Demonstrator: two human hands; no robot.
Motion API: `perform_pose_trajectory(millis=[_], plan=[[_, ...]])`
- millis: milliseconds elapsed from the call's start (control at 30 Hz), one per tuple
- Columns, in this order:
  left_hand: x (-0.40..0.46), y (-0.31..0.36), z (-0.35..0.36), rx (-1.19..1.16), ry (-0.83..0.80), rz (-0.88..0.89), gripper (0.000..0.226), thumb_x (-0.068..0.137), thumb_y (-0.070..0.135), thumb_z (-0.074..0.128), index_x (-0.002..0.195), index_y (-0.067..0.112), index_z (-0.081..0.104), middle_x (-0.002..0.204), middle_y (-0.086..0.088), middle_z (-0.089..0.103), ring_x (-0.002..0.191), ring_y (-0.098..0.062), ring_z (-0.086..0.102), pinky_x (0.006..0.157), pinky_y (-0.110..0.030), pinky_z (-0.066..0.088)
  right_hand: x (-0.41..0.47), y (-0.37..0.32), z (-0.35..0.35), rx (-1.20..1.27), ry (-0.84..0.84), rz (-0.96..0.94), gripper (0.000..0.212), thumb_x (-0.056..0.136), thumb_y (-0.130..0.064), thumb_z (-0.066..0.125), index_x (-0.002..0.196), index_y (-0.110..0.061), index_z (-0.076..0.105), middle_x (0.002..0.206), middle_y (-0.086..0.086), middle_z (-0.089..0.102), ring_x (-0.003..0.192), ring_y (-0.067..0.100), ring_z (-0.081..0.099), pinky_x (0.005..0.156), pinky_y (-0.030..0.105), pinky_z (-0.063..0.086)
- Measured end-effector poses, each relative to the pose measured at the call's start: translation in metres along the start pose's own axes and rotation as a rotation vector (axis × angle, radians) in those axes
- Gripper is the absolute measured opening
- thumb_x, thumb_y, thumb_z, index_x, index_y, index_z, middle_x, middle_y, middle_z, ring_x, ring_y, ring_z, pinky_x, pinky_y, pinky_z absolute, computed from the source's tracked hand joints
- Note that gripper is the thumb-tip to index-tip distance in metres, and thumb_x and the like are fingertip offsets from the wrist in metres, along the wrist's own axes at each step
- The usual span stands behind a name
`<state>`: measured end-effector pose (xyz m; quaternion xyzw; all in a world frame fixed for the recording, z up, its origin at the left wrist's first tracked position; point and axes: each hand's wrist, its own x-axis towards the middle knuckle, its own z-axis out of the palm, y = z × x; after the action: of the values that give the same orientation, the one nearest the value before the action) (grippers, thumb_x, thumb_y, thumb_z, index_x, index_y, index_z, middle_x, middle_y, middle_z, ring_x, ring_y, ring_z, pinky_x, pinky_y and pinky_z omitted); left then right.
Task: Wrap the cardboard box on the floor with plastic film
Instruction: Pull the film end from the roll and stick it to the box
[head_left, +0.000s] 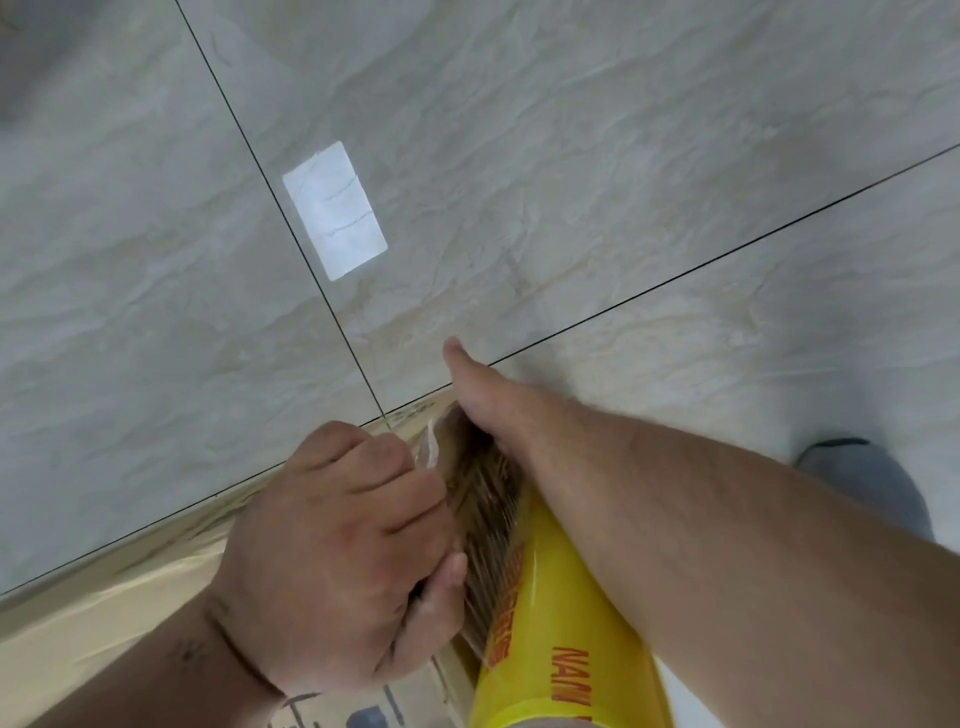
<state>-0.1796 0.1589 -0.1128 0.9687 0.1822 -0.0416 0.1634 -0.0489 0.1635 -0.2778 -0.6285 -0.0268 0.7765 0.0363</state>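
1. Head camera looks steeply down from above, very close over both hands.
2. It faces forward past the left hand (343, 545) and right hand (483, 400) onto tiled floor (571, 182) beyond.
3. One view only; nothing shared.

- Yellow film roll (545, 613): orange-red capital lettering along its side, seen sideways; the letters "NAM" are legible, the rest is cut off by the frame edge or blurred under stretched film.
- Cardboard box (130, 623): dark printed marks at lower edge, not legible.
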Motion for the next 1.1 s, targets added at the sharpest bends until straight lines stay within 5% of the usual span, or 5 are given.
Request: perform_pose_trajectory(millis=[267,400,600,767,1100], plan=[[0.003,0.002,-0.002,0.014,0.011,-0.022,0.032,0.095,0.032,0.052,0.067,0.016,0.056,0.071,-0.003,0.051,0.07,-0.029,0.05,0.072,-0.044,0.04,0.024,0.031,0.014,-0.029,-0.008,-0.106,0.167,0.023,-0.122,0.018,0.152,-0.023,0.058,0.163,0.006,0.052,0.148,0.03,0.05,0.126,0.054,0.031],[-0.002,0.008,-0.012,0.014,-0.065,-0.032,0.037,0.1,0.032,0.044,0.077,0.015,0.068,0.079,-0.004,0.062,0.078,-0.032,0.057,0.076,-0.047,0.044,-0.134,0.02,-0.002,-0.094,-0.132,-0.251,0.102,0.094,-0.092,0.028,0.153,-0.015,0.06,0.163,0.004,0.052,0.15,0.022,0.048,0.127,0.043,0.033],[-0.021,0.041,-0.049,0.081,-0.162,-0.205,0.039,0.101,0.033,0.044,0.099,0.016,0.079,0.105,0.0,0.077,0.116,-0.029,0.069,0.112,-0.057,0.04,-0.209,0.064,-0.028,-0.081,-0.036,-0.299,0.06,0.1,-0.071,0.047,0.138,-0.03,0.067,0.145,-0.006,0.067,0.131,0.014,0.062,0.109,0.039,0.049],[-0.024,0.148,-0.073,-0.59,0.124,-1.117,0.03,0.095,0.056,0.045,0.105,0.039,0.068,0.111,0.021,0.066,0.108,-0.012,0.065,0.095,-0.038,0.051,-0.25,0.13,-0.059,0.227,0.082,-0.117,0.035,0.105,-0.059,0.056,0.129,-0.035,0.062,0.129,-0.01,0.064,0.116,0.014,0.063,0.107,0.046,0.055],[-0.004,0.213,-0.052,-0.818,0.257,-1.547,0.039,0.101,0.022,0.062,0.14,0.022,0.057,0.126,0.005,0.053,0.105,-0.008,0.061,0.092,-0.031,0.05,-0.283,0.169,-0.001,0.102,0.217,-0.206,0.092,0.088,-0.07,0.067,0.163,-0.054,0.018,0.158,-0.012,0.048,0.133,0.016,0.061,0.109,0.052,0.058]])
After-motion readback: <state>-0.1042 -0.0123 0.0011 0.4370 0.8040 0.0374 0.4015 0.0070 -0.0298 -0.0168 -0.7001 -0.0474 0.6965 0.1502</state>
